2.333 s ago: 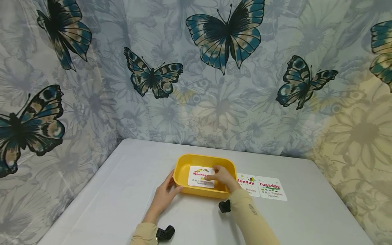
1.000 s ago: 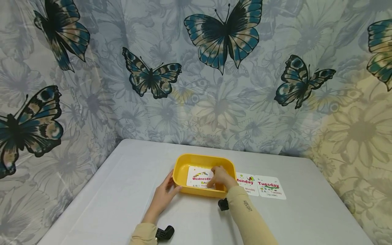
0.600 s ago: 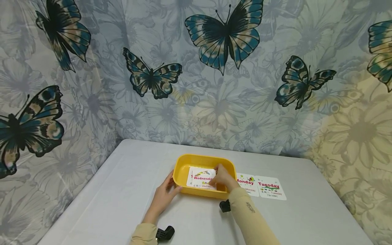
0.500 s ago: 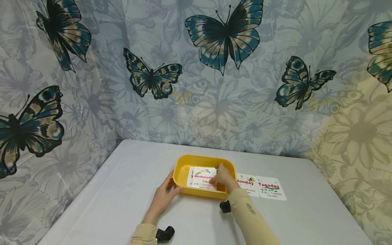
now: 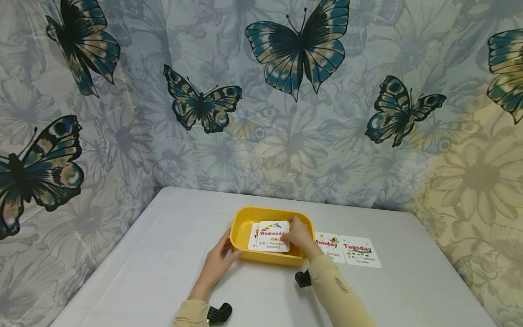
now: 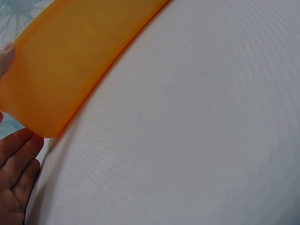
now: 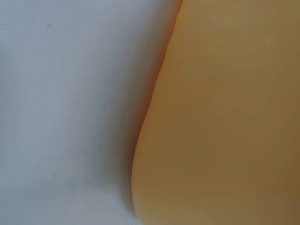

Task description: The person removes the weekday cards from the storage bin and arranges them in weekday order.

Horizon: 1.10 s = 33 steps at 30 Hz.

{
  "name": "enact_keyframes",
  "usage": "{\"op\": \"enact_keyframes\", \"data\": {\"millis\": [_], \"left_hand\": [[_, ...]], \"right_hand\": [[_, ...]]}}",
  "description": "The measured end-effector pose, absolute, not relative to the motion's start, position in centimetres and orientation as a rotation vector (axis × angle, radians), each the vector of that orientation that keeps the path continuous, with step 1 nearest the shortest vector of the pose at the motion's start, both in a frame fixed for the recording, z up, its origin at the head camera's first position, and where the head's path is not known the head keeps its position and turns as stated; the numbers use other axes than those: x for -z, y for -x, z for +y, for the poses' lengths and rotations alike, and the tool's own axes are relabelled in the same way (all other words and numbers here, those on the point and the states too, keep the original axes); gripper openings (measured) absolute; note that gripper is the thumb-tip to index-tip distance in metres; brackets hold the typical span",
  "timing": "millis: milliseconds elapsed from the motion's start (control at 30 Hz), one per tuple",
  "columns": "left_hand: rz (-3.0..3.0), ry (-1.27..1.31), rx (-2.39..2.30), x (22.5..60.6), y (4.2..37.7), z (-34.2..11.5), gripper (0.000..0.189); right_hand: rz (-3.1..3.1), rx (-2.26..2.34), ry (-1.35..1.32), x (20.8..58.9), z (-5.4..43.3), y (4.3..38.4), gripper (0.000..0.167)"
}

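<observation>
A yellow plastic tray (image 5: 269,260) stands on the table with word cards in it. My left hand (image 5: 216,265) grips its left end, thumb on the front wall and fingers round the corner; in the left wrist view the fingers (image 6: 23,154) touch the lower edge of the wall. My right hand (image 5: 300,236) reaches into the tray and pinches the right edge of the "Wednesday" card (image 5: 271,243), which is raised a little. Under it, another card (image 5: 253,240) beginning with "T" shows only its left strip. The right wrist view has just the tray wall (image 7: 220,117), no hand.
To the right of the tray, a "Monday" card (image 5: 332,249) and a "Tuesday" card (image 5: 362,252) lie side by side on the white tablecloth (image 5: 408,290). Part of the Monday card is hidden by the tray and right hand. A butterfly-print cloth (image 5: 294,150) hangs behind.
The Wednesday card has shifted right and up off the card beneath, whose left strip came into view. My right hand went from fingers over the card to pinching its edge. The left hand stays put.
</observation>
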<state>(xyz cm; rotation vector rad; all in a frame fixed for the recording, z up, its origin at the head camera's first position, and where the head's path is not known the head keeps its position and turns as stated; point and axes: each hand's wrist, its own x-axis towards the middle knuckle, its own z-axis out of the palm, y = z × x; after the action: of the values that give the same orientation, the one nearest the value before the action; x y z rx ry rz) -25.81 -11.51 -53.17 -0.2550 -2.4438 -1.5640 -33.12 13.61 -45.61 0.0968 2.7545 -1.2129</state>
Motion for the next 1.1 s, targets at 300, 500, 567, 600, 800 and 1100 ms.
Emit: {"op": "enact_keyframes", "data": {"millis": [300,500,567,600,800,1100], "left_hand": [[-2.432,0.276,1.559,53.0,25.7,-11.5,0.076],[-2.437,0.274,1.557,52.8,25.6,-11.5,0.075],[-2.443,0.267,1.551,52.8,25.6,-11.5,0.075],[-2.443,0.259,1.554,52.8,25.6,-11.5,0.075],[-2.423,0.29,1.532,52.8,25.6,-11.6,0.076],[-2.413,0.315,1.528,52.8,25.5,-11.5,0.076]], "right_hand": [[2.705,1.404,0.0,45.0,14.3,32.1,0.057],[2.608,1.587,0.026,44.7,14.8,31.5,0.056],[2.591,1.642,0.027,44.6,15.1,31.3,0.056],[2.58,1.671,0.023,44.5,15.2,31.2,0.057],[2.53,1.791,-0.005,43.9,16.2,30.6,0.057],[2.46,1.92,-0.07,44.2,18.8,29.3,0.058]]}}
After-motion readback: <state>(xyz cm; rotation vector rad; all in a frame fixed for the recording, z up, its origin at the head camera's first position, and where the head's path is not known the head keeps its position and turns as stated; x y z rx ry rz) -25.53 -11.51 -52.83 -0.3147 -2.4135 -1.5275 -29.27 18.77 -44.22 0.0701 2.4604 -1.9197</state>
